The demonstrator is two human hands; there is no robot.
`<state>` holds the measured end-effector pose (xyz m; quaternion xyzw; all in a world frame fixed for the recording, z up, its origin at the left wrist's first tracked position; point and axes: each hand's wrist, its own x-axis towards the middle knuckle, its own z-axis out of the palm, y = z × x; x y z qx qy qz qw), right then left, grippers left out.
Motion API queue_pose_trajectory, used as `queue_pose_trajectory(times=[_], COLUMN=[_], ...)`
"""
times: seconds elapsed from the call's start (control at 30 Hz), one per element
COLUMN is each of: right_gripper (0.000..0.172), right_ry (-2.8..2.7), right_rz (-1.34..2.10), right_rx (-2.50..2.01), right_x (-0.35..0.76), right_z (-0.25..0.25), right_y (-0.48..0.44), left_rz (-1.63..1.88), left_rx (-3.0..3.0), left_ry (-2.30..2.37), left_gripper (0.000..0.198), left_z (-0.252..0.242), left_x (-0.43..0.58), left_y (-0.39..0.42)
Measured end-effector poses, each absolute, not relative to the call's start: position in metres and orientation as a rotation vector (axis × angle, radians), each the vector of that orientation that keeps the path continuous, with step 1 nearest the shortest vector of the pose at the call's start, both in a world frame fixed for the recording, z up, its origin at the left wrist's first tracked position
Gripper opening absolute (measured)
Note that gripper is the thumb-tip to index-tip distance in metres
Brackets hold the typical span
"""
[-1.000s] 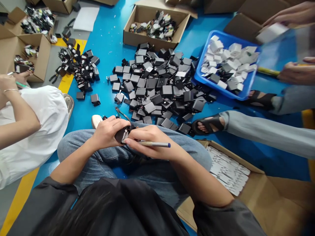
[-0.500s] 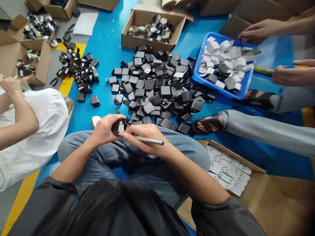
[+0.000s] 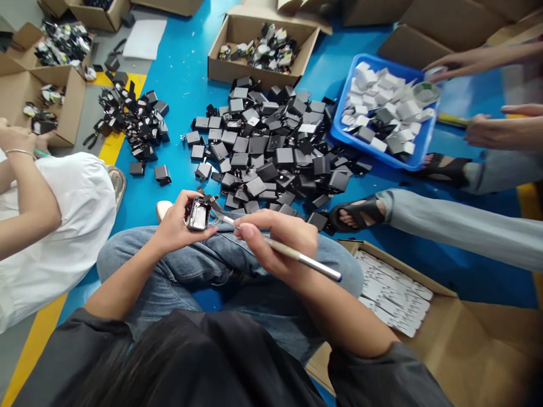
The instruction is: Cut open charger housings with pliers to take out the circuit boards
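Note:
My left hand (image 3: 176,226) is closed around a small black box-shaped housing (image 3: 198,216), its open side turned up toward me. Inside it a whitish, shiny surface shows, and dark wires or small parts stick out at its top edge. My right hand (image 3: 280,240) grips a slim pen-shaped craft knife (image 3: 292,253) with a silvery handle and a dark blue end. The knife's thin tip points left, just right of the housing; whether it touches the housing or its wires I cannot tell. Both hands are above my lap.
A large heap of black housings (image 3: 267,150) lies on the blue floor ahead. Behind it stands a cardboard box (image 3: 237,72) of mixed parts. A blue tray (image 3: 341,133) of white pieces is on the right, by a co-worker's hands (image 3: 487,127). Another person (image 3: 59,209) sits left.
My right hand has drawn the craft knife back to the right, out of the housing. My left hand has turned the housing so that its open side faces up more.

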<state>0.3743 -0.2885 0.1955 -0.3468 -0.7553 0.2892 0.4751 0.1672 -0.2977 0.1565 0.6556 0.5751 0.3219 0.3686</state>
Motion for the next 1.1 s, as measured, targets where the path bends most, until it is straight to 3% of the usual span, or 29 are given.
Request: queue_pose_trajectory(times=[0.7, 1.1], right_gripper=[0.007, 0.018], right_ry=[-1.959, -2.023], right_rz=[0.237, 0.121], right_rx=[-0.667, -0.773], right_x=[0.349, 0.344], right_z=[0.174, 0.17], right_y=[-0.292, -0.294], left_rz=[0.786, 0.788], left_rx=[1.889, 1.897], left_ry=[1.708, 1.743], left_gripper=[0.053, 0.047], left_z=[0.156, 0.155], left_x=[0.182, 0.187], left_y=[-0.307, -0.312])
